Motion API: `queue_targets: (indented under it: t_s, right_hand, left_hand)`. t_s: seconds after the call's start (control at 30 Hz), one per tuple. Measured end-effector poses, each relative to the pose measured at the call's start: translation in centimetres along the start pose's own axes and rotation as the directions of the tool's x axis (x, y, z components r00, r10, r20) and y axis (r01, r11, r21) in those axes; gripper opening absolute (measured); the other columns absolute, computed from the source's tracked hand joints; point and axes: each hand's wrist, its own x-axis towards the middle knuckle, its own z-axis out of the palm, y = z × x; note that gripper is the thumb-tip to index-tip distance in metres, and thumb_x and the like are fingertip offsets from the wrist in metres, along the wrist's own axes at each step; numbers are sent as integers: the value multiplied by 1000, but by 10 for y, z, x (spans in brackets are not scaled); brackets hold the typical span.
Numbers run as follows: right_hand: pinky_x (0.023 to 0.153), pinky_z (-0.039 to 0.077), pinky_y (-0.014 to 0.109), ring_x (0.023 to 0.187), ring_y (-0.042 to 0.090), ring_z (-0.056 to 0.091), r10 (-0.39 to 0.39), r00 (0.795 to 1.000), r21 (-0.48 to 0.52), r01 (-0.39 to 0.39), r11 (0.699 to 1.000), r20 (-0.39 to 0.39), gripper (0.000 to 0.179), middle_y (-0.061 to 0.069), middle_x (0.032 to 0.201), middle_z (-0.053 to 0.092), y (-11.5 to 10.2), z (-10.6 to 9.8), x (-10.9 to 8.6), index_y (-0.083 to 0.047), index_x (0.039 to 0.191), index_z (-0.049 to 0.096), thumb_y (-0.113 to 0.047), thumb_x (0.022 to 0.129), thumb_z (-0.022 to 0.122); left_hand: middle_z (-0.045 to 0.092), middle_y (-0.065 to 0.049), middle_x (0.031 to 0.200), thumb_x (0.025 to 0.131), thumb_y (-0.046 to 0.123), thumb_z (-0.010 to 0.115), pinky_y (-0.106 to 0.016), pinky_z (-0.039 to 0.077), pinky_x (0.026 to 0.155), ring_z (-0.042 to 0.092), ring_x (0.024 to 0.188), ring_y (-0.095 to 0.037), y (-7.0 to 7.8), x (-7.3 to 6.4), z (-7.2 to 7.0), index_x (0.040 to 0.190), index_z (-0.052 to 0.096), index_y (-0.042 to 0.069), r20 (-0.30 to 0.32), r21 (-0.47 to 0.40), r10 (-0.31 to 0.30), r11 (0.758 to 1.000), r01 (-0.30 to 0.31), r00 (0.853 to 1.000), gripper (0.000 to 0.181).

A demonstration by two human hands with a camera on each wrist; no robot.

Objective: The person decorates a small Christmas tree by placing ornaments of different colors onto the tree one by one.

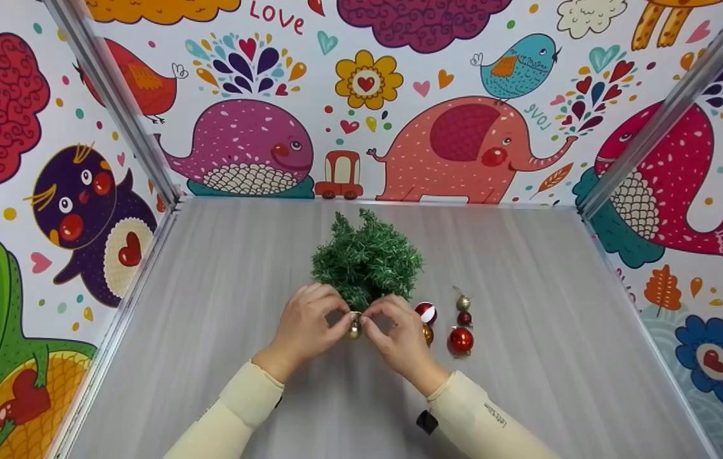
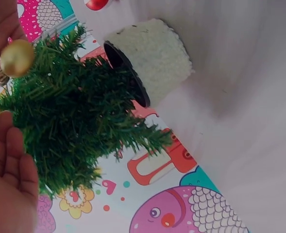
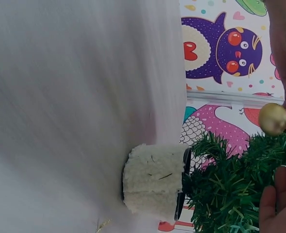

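A small green artificial Christmas tree (image 1: 368,258) stands mid-table; its pot (image 2: 157,63), wrapped in a rough white covering, shows in both wrist views. Just on the near side of the tree hangs a small gold bauble (image 1: 354,330), also visible with its metal cap in the right wrist view as a shiny ball (image 3: 273,119). My left hand (image 1: 312,324) and my right hand (image 1: 405,336) meet over it, thumb and forefinger of each pinching the bauble's string at its top. The string itself is mostly hidden by the fingertips.
Right of the tree lie a red-and-white bauble (image 1: 426,312), an orange-gold bauble (image 1: 428,335) partly behind my right hand, a small gold ball (image 1: 463,303), a small dark red ball (image 1: 465,318) and a larger red bauble (image 1: 461,341). Printed panels (image 1: 349,153) enclose the table.
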Motion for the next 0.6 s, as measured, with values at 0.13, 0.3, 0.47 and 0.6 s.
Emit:
queue_targets:
  t_s: [0.13, 0.3, 0.47, 0.6]
  right_hand:
    - [72, 51, 30, 84, 11, 59, 7, 1000, -38, -8, 999, -26, 11, -9, 89, 61, 1, 2, 2, -18, 87, 68, -8, 89, 73]
    - [69, 51, 29, 81, 11, 59, 0, 996, -90, -8, 996, -94, 8, -8, 87, 61, 2, 4, 5, -18, 88, 69, -11, 91, 71]
    - [66, 52, 27, 77, 8, 60, 42, 990, -102, -56, 993, -136, 7, -9, 84, 62, 3, 6, 8, -17, 88, 68, -12, 91, 71]
    - [66, 53, 26, 76, 6, 60, 89, 986, -79, -101, 992, -142, 8, -11, 84, 62, 2, 7, 9, -17, 87, 68, -11, 91, 70]
  left_hand:
    - [62, 6, 79, 79, 17, 81, -36, 48, 70, 59, 75, -16, -4, -1, -2, 76, 72, 16, -3, 13, -11, 1000, 11, 1000, 10]
    - [63, 6, 79, 82, 18, 79, -36, 48, 71, 59, 75, -15, -4, 4, 0, 78, 72, 16, -17, 36, -31, 999, 32, 999, 9]
    - [63, 6, 76, 82, 19, 79, -35, 47, 67, 57, 71, -15, -2, 10, 2, 77, 72, 16, -55, 83, -40, 996, 45, 998, 9]
    - [64, 6, 75, 81, 18, 78, -35, 45, 64, 56, 69, -15, -1, 11, 5, 76, 71, 16, -96, 123, -37, 991, 48, 995, 9]
